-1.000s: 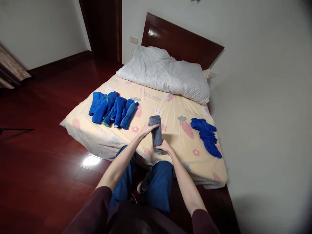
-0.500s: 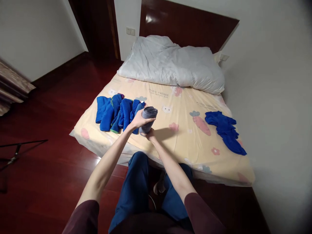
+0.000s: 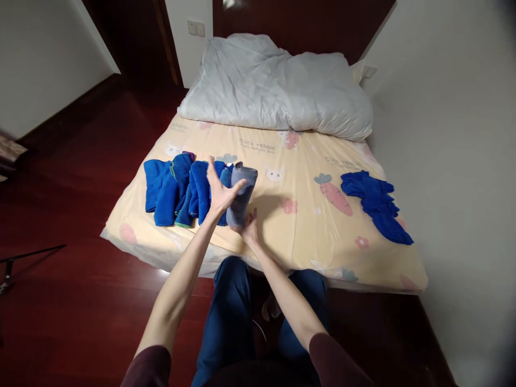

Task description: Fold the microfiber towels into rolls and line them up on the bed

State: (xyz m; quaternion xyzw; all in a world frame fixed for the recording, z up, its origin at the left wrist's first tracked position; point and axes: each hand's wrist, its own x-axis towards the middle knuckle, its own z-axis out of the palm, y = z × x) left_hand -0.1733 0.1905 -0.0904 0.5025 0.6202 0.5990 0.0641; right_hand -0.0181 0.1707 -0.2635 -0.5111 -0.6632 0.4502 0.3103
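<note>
A grey-blue rolled cloth (image 3: 244, 188) stands tilted at the right end of a row of blue folded cloths (image 3: 165, 201) on the bed. Its lower end is held by my right hand (image 3: 250, 228), whose fingers are partly hidden. Along the roll's left side, my left hand (image 3: 221, 194) has its thumb and fingers spread wide, the thumb lying over the roll. Whether the roll's base rests on the sheet I cannot tell.
A crumpled blue cloth (image 3: 374, 207) lies on the right side of the bed (image 3: 306, 236). The grey-white quilt (image 3: 278, 88) is bunched at the headboard (image 3: 298, 21). A thin black stand (image 3: 32, 252) is on the floor at left.
The grey-blue roll has come down and left against the row of blue cloths. My left hand has loosened from around it and spread its fingers. The view has tilted down.
</note>
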